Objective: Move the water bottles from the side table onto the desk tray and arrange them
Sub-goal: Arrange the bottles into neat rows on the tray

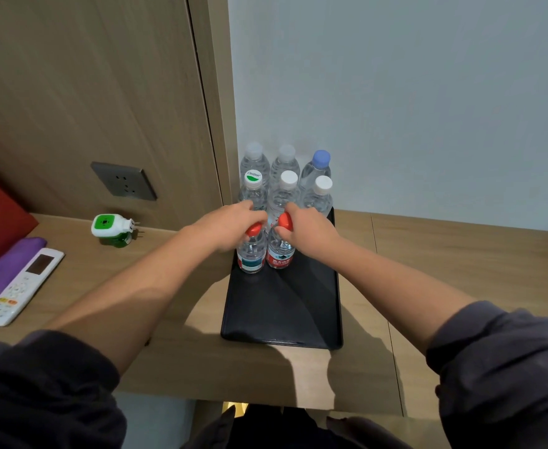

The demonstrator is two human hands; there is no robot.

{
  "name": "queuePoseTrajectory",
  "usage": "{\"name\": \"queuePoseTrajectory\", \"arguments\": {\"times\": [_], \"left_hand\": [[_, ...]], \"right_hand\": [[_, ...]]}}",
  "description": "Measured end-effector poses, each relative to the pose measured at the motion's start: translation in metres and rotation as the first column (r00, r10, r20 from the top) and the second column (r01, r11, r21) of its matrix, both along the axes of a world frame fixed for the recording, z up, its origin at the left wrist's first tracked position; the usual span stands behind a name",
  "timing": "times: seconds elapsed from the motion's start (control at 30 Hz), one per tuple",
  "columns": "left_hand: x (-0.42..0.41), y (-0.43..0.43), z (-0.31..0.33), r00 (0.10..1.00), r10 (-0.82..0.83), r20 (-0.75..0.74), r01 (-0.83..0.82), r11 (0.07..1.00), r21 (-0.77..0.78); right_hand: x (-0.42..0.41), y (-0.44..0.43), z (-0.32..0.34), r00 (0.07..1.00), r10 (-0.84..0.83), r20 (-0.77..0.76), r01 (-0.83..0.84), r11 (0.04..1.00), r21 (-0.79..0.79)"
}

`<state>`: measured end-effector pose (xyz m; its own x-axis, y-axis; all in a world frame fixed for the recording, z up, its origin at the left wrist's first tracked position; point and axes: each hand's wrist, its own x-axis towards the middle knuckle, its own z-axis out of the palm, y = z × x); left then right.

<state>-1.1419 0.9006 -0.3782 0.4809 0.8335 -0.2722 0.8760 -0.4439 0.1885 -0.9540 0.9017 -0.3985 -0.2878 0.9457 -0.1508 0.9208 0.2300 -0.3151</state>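
Tray (282, 312): 8 bottles (286, 192) at far edge

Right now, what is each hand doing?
Left hand: grips the teal-label bottle by its red cap.
Right hand: grips the red-label bottle by its red cap.

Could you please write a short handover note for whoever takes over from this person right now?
Left hand: grips the teal-label bottle by its top.
Right hand: grips the red-label bottle likewise.
Both bottles upright, side by side on the black tray, in front of six bottles in two rows of three.
Done: eight bottles at the tray.
Left: probably release and straighten the front row; side table out of view, so more may remain.
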Motion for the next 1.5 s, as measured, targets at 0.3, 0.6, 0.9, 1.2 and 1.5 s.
{"name": "queuePoseTrajectory", "arguments": {"times": [0.3, 0.6, 0.9, 1.2, 1.5], "left_hand": [[0.002, -0.005, 0.002, 0.995, -0.024, -0.101, 0.033, 0.995, 0.090], [-0.001, -0.009, -0.005, 0.996, 0.026, -0.085, -0.015, 0.992, 0.124], [0.000, -0.010, -0.001, 0.996, 0.024, -0.087, -0.013, 0.992, 0.128], [-0.001, -0.010, 0.001, 0.998, -0.030, -0.061, 0.035, 0.996, 0.085], [0.006, -0.010, -0.001, 0.998, 0.038, -0.046, -0.029, 0.983, 0.183]], "right_hand": [[-0.001, -0.001, 0.000, 1.000, -0.009, -0.003, 0.009, 1.000, -0.009], [-0.001, -0.005, -0.001, 0.998, -0.036, -0.053, 0.034, 0.999, -0.029], [0.003, -0.013, -0.005, 0.978, -0.095, -0.186, 0.082, 0.994, -0.076], [0.002, -0.014, -0.004, 0.979, -0.106, -0.172, 0.092, 0.992, -0.090], [0.004, -0.013, -0.005, 0.956, -0.090, -0.281, 0.059, 0.991, -0.117]]}}
